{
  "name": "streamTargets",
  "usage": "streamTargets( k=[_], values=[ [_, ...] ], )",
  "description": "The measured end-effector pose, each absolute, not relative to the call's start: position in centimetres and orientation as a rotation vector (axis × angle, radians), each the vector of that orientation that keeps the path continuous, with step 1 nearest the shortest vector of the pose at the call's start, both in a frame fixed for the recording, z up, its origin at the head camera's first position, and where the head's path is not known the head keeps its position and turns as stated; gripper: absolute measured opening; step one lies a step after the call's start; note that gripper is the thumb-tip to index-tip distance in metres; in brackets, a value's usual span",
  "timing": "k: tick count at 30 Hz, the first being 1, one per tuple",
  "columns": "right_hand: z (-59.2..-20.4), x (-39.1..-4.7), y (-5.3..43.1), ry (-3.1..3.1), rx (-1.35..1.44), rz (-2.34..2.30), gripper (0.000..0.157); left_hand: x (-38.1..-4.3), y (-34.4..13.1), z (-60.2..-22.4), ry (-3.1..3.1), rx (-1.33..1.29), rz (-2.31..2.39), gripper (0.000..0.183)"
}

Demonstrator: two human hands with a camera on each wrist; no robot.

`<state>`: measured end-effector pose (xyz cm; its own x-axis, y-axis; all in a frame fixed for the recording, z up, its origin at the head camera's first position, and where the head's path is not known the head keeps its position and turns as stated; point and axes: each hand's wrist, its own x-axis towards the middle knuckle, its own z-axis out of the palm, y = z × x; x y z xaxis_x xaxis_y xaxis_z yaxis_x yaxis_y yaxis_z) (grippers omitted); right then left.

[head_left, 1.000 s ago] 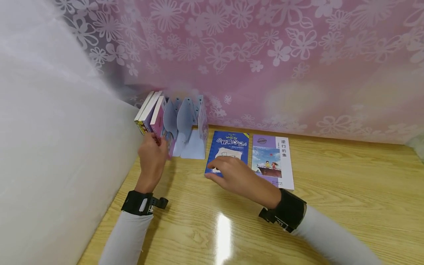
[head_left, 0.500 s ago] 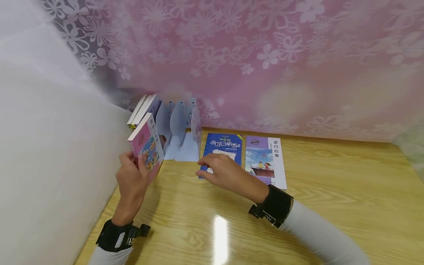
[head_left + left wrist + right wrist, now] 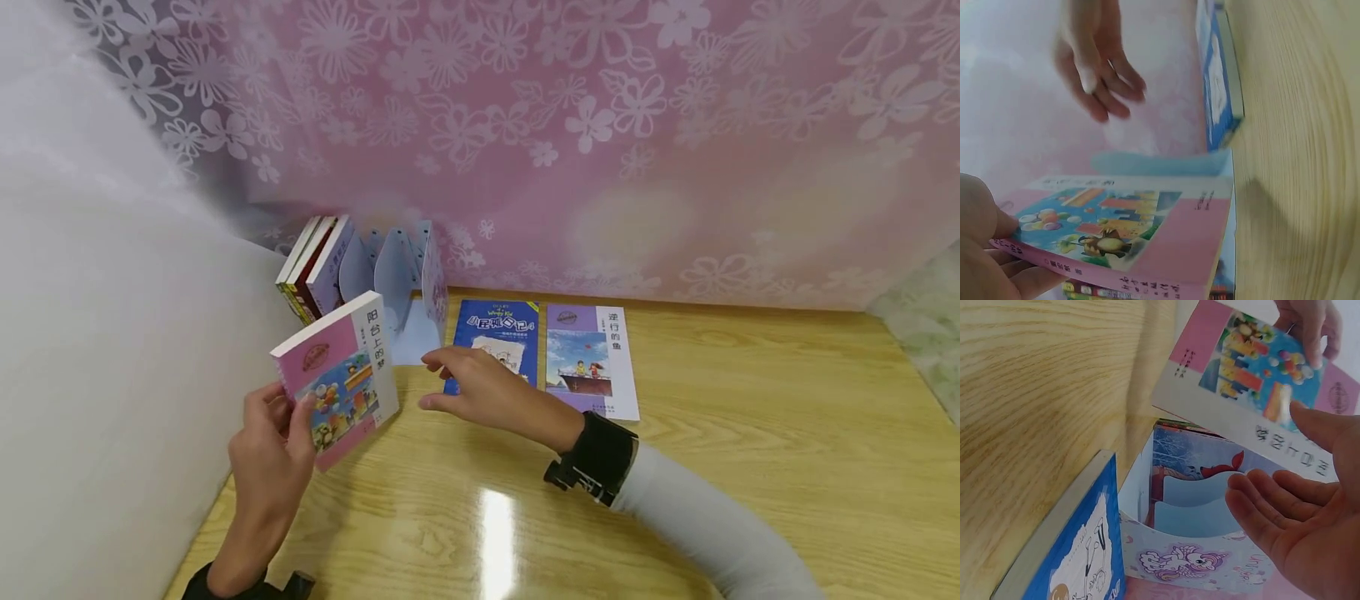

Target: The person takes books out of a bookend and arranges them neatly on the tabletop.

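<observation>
A pink-and-white book [image 3: 341,392] with a picture of balloons and buildings is held upright off the table by my left hand [image 3: 270,458], thumb on the cover and fingers behind the spine. To its right, my right hand [image 3: 480,383] hovers over the edge of a blue book [image 3: 501,325], fingers loosely bent and apart from the thumb. In the right wrist view that hand [image 3: 1297,506] has nothing in its grasp, close beside the pink book. Behind the held book stands a pale blue bookend rack [image 3: 401,267], its unicorn-printed side [image 3: 1191,559] seen from the right wrist.
Several books [image 3: 311,262] lean in the rack's left end near the white wall [image 3: 135,333]. A purple-and-white book [image 3: 592,362] lies flat right of the blue one on the wooden table [image 3: 750,433]. A pink flowered sheet [image 3: 525,167] hangs behind.
My left hand has pulled the pink book out of the row and drawn it toward me, turning its cover to view. My right hand has stayed near the blue book.
</observation>
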<state>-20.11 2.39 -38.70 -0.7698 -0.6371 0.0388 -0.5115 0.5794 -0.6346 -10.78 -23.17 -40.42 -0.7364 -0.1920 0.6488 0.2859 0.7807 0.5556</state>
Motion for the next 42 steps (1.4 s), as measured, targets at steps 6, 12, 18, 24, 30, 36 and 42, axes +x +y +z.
streamTargets(
  k=[6, 12, 18, 24, 30, 36, 42],
  values=[
    [-39.1, -20.2, 2.1, 2.572, -0.958, -1.035, 0.070, -9.5, -22.3, -40.1, -2.232, -0.161, -0.921, 0.032],
    [-39.9, -20.2, 2.2, 2.468, -1.017, -1.169, 0.050, -8.8, -21.5, -40.1, -2.295, -0.166, -1.088, 0.030],
    [-40.2, -20.0, 2.5, 2.399, -0.993, -1.265, 0.035, -8.9, -21.2, -40.1, -2.340, -0.142, -1.176, 0.029],
    [-40.1, -19.6, 2.9, 2.407, -0.919, -1.240, 0.031, -9.3, -21.4, -40.2, -2.391, -0.115, -1.237, 0.030],
    [-40.4, -18.9, 3.9, 2.347, -0.812, -1.262, 0.027, -10.1, -21.5, -40.1, -2.526, -0.061, -1.228, 0.030],
    [-41.7, -17.9, 5.1, 2.352, -0.737, -1.229, 0.024, -11.5, -21.3, -41.3, -2.663, -0.017, -1.317, 0.027],
    [-42.8, -17.0, 6.7, 2.353, -0.710, -1.181, 0.024, -12.5, -20.2, -42.8, -2.794, 0.039, -1.374, 0.027]
  ],
)
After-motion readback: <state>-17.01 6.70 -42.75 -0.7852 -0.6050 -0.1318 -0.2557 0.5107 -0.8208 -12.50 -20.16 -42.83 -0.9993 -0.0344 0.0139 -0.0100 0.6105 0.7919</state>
